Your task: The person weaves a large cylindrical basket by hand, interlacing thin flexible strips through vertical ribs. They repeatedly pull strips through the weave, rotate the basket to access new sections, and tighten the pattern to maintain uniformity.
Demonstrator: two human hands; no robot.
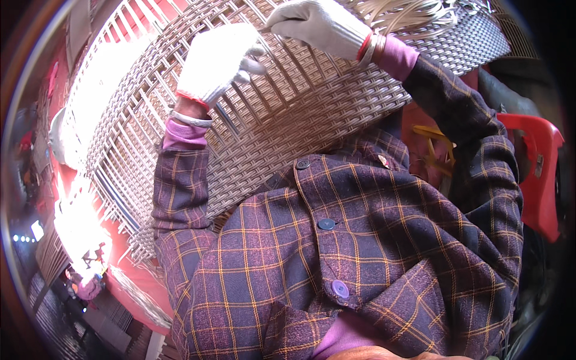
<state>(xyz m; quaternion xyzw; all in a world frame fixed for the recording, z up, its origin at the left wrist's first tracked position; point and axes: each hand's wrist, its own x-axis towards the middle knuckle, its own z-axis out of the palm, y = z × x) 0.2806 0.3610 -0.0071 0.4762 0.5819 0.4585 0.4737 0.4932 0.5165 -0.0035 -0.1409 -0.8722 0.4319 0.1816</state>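
A large curved panel of grey-brown woven wicker (288, 117) lies in front of me. Part of it is tightly woven, and part shows bare parallel strips with gaps. My left hand (219, 63), in a white knit glove with a red cuff edge, rests over the open strips with its fingers curled; glare hides what they grip. To its right, my right hand (321, 27), gloved the same way, pinches a thin wicker strip at the panel's upper part. The fingertips of both hands are close together.
Loose pale strips (411, 17) lie bundled on the panel's far right. A red plastic chair (543, 180) stands at my right. On the left, a red surface (141, 294) shows beneath the panel, with strong sunlight over it. A pale rounded object (60, 135) sits beyond the panel's left edge.
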